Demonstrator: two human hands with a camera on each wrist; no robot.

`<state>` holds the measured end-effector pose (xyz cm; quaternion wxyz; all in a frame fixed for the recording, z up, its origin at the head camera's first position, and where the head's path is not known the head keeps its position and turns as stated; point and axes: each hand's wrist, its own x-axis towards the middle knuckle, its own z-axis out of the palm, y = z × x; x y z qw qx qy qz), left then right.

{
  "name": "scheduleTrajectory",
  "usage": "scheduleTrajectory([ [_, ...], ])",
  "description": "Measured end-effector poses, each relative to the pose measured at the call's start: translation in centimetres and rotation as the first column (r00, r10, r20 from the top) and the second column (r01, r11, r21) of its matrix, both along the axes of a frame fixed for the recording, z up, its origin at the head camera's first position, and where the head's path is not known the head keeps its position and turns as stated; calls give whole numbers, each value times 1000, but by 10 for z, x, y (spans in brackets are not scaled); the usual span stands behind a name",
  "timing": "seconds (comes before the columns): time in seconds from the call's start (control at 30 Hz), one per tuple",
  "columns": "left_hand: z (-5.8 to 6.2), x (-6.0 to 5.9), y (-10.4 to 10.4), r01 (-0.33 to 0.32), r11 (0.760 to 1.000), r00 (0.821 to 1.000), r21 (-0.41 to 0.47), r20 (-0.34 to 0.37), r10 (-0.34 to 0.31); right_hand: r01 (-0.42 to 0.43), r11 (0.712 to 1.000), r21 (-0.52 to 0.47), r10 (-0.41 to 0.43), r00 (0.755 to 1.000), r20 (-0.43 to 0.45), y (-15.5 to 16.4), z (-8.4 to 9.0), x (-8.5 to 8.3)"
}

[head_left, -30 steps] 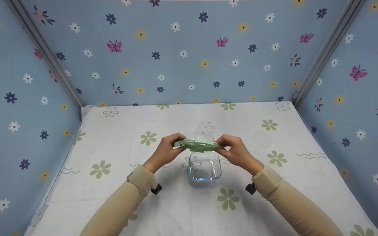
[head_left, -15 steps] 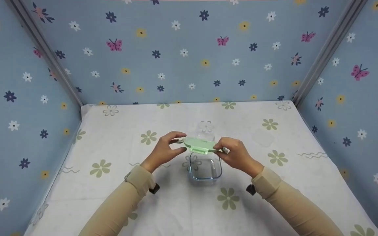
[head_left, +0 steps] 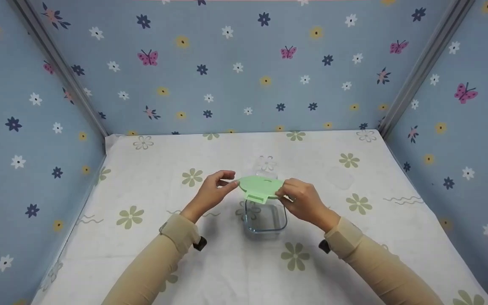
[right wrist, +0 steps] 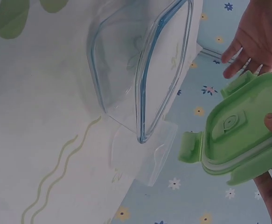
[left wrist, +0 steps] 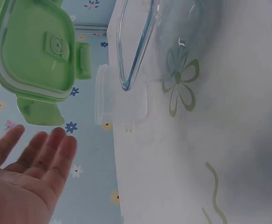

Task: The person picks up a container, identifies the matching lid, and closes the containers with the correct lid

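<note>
The right hand (head_left: 301,199) pinches the edge of the green lid (head_left: 260,188), holding it just above the open glass container (head_left: 265,218) on the flowered tablecloth (head_left: 142,254); the left hand (head_left: 210,195) hovers beside the lid, fingers relaxed, holding nothing

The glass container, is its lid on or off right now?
Off. The green lid is pinched by the right hand above the open, empty glass container.
</note>
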<state>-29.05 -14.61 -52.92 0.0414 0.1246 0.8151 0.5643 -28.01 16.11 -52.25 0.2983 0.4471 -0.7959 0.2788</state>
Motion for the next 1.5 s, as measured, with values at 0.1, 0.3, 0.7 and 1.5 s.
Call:
scheduleTrajectory([
  [0.1,-2,-1,4,-17,1000,998,-6,58,17,4,1000,16,-4,1000,-25,-1,-1,1],
  [0.3,1,-1,12,5,994,986,110,162,-23,-4,999,33,5,999,-37,-2,-1,2],
  [0.7,5,1,29,-146,912,961,384,275,39,-54,998,35,55,998,-34,-4,-11,2],
  [1.5,6,2,26,-85,896,958,436,283,-46,24,993,-115,29,897,441,9,-3,-4],
])
